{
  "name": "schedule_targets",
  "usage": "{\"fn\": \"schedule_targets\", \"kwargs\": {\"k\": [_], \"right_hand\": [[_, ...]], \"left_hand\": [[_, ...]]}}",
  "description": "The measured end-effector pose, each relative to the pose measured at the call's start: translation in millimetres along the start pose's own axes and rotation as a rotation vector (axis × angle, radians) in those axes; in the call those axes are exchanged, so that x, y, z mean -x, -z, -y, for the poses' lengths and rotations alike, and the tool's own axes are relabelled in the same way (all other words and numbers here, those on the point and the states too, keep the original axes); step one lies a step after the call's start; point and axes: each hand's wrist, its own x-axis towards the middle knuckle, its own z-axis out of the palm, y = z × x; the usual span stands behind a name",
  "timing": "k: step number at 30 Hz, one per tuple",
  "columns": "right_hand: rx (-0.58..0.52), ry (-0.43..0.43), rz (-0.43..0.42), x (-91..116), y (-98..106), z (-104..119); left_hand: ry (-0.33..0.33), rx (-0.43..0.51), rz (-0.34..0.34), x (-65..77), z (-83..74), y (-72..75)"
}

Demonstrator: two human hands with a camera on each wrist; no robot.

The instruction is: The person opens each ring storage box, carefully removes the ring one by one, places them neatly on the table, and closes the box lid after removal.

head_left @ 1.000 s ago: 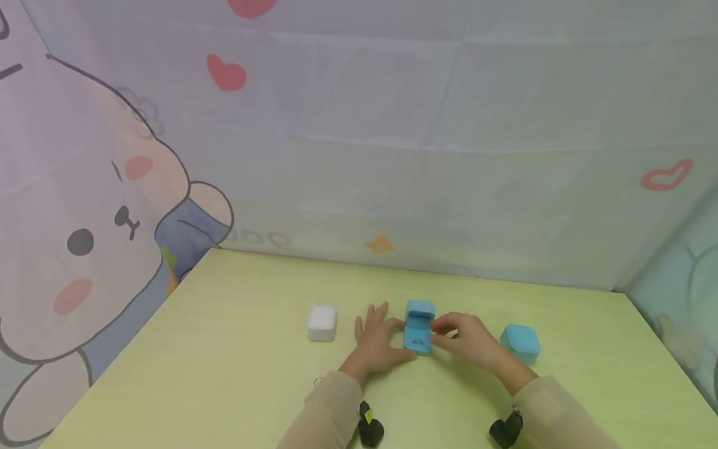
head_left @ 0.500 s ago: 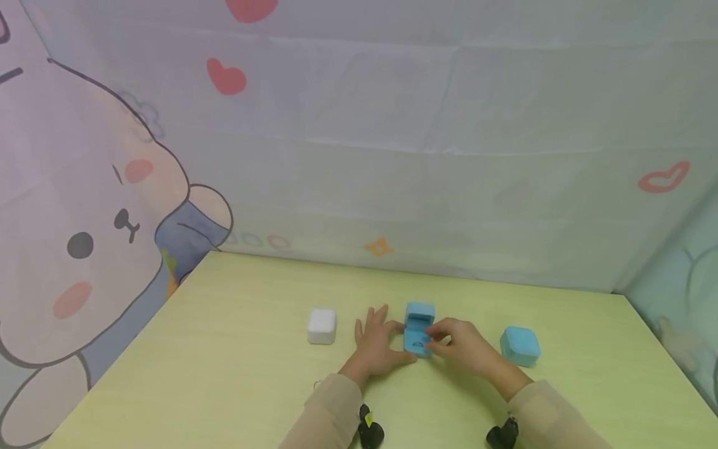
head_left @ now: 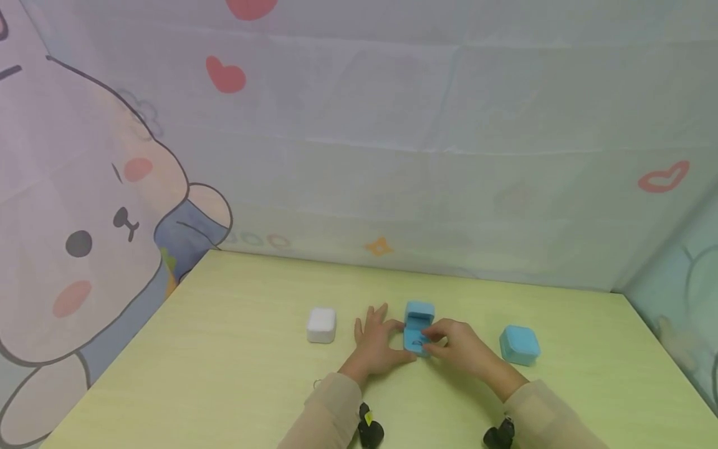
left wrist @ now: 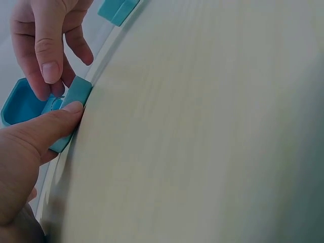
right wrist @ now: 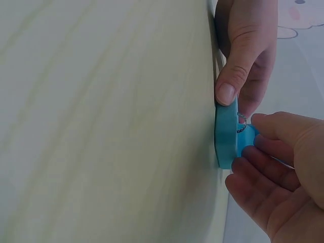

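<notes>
A small blue ring box point(head_left: 418, 324) stands on the table with its lid up. Inside its base sits a thin silver ring point(right wrist: 243, 123), whose band stands up from the slot. My left hand point(head_left: 376, 346) grips the base from the left, thumb on the front side point(left wrist: 78, 91) and index finger behind, its other fingers spread. From the right, my right hand point(head_left: 462, 348) reaches into the box. Its thumb and index tips are parted right beside the ring; whether they touch it is hard to tell. The right wrist view shows the other fingers loosely bent.
A white box point(head_left: 321, 325) stands left of the left hand. Another blue box point(head_left: 519, 345), shut, stands to the right of the right hand. A small ring-like loop point(head_left: 316, 383) lies by the left sleeve. Behind the table point(head_left: 252, 293) hangs a printed cloth point(head_left: 392, 125).
My right hand has moved left and slightly down, from the box's right edge to over its base beside the ring. The left hand keeps its grip on the box.
</notes>
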Motion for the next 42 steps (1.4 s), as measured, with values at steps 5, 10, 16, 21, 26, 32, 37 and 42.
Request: {"fn": "schedule_targets", "kwargs": {"k": [5, 10, 16, 21, 26, 32, 37, 42], "right_hand": [[0.022, 0.018, -0.002, -0.7, -0.3, 1.4], [0.044, 0.033, 0.003, -2.0, -1.1, 0.4], [0.052, 0.03, 0.005, -3.9, -2.2, -0.2], [0.055, 0.034, 0.009, -4.9, -2.4, 0.6], [0.055, 0.015, 0.002, -5.9, -2.9, 2.3], [0.061, 0.018, 0.0, -4.9, -3.5, 2.8], [0.081, 0.032, 0.003, -7.0, -3.5, 2.7], [0.112, 0.061, -0.01, -10.3, -3.2, 2.6]], "left_hand": [[0.004, -0.003, 0.005, -1.1, 1.2, -0.7], [-0.004, -0.003, 0.001, -2.0, 2.2, -2.5], [-0.007, -0.001, 0.003, -2.5, 2.8, -2.4], [-0.005, -0.01, 0.003, -2.9, 2.5, -1.6], [-0.005, -0.018, -0.003, -3.7, 0.5, 0.3], [0.001, -0.02, 0.003, -3.7, -0.4, 0.9], [0.007, -0.017, 0.008, -2.6, -1.7, 1.7], [0.002, -0.006, 0.006, -3.3, -1.4, 3.2]]}}
